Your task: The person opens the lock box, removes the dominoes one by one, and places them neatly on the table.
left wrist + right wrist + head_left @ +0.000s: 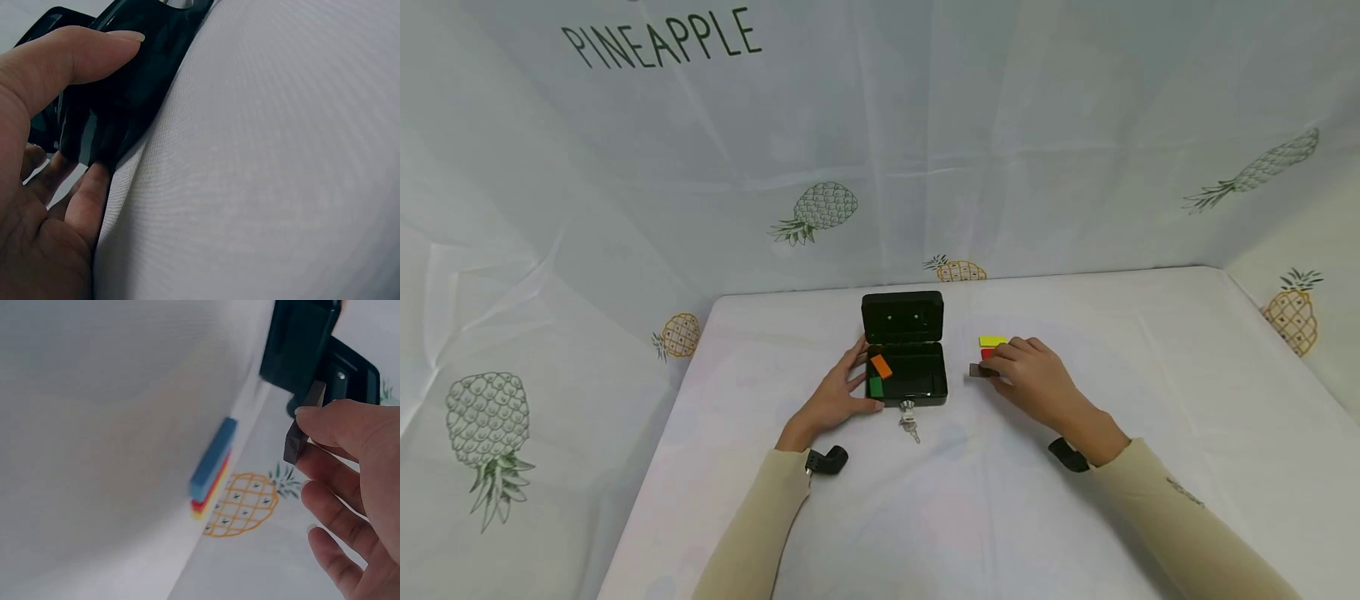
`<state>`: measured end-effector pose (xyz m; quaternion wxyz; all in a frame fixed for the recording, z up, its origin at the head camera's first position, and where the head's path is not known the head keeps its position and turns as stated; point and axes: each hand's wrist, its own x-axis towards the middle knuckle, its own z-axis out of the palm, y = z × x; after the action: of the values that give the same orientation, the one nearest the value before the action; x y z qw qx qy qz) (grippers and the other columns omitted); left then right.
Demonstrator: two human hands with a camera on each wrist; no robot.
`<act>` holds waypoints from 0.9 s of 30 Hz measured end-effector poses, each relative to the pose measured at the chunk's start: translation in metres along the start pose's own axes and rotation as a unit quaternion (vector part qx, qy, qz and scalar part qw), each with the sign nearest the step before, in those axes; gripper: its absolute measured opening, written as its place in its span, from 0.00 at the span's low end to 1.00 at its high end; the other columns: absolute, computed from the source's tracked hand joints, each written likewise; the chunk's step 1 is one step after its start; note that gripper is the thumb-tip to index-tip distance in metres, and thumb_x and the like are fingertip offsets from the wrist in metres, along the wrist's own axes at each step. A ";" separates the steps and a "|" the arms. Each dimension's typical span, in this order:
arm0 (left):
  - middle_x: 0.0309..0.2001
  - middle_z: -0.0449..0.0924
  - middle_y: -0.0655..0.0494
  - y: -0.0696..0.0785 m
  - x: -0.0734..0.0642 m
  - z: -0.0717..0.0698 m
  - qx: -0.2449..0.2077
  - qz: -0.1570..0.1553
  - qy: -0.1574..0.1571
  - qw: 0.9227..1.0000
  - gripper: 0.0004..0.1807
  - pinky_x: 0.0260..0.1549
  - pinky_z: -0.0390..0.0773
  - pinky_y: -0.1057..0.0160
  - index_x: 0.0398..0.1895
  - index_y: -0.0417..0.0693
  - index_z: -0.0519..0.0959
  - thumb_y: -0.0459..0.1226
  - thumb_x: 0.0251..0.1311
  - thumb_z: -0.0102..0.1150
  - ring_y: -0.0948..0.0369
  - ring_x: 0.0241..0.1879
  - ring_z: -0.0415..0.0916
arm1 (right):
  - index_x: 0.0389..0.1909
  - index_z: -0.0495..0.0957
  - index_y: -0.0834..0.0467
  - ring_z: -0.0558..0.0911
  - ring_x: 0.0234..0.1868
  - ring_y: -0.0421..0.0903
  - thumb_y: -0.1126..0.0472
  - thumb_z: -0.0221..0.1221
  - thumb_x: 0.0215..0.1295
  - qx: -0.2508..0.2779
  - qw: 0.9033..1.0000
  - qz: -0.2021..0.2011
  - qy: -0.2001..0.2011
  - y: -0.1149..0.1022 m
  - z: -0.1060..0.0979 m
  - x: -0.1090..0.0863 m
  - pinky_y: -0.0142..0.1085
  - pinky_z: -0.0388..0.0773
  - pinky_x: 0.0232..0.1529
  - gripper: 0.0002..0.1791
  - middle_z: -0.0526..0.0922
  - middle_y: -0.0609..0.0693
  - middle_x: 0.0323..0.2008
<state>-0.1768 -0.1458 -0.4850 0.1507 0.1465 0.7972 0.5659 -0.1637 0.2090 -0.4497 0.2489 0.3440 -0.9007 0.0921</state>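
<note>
A small dark metal cash box (907, 397) stands with its lid (902, 317) raised. Inside lie an orange block (882, 367) and a green block (876, 387), both at its left end. My left hand (831, 398) grips the left side of the box, thumb along the front and fingers round the side, as the left wrist view also shows. To the right of the box, my right hand (1033, 379) pinches a dark grey block (304, 422) between thumb and fingers. Beyond it are a blue block (214, 459), a red block (987, 354) and a yellow block (992, 341).
Keys (910, 427) hang from the lock at the front of the box. A white cloth (880, 517) covers the table, and a pineapple-print curtain (1037, 167) rises behind its far edge.
</note>
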 end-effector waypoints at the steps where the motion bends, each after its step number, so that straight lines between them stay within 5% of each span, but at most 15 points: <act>1: 0.84 0.51 0.46 0.000 0.000 0.000 0.001 0.000 0.000 1.000 0.67 0.76 0.68 0.51 0.89 0.58 0.42 0.25 0.55 0.78 0.46 0.81 0.56 | 0.37 0.90 0.61 0.84 0.39 0.53 0.71 0.82 0.45 0.001 1.000 0.003 -0.006 0.001 0.000 -0.002 0.47 0.85 0.42 0.16 0.89 0.52 0.35; 12: 0.85 0.47 0.45 -0.001 0.004 -0.002 0.007 0.003 -0.009 1.000 0.66 0.77 0.67 0.51 0.89 0.57 0.41 0.26 0.56 0.77 0.47 0.83 0.51 | 0.41 0.91 0.61 0.84 0.43 0.53 0.69 0.80 0.51 0.012 0.995 0.050 -0.085 0.009 -0.005 -0.017 0.48 0.85 0.48 0.15 0.90 0.52 0.39; 27: 0.84 0.49 0.44 -0.004 0.003 0.000 0.010 -0.001 -0.003 1.000 0.66 0.77 0.67 0.50 0.89 0.58 0.42 0.26 0.55 0.77 0.46 0.82 0.53 | 0.39 0.91 0.61 0.85 0.43 0.53 0.70 0.79 0.52 0.029 0.990 0.053 -0.125 0.010 -0.005 -0.022 0.50 0.87 0.47 0.13 0.89 0.52 0.38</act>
<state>-0.1797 -0.1460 -0.4888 0.1522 0.1490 0.8024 0.5575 -0.1544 0.2309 -0.4564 0.1187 0.3120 -0.9385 0.0877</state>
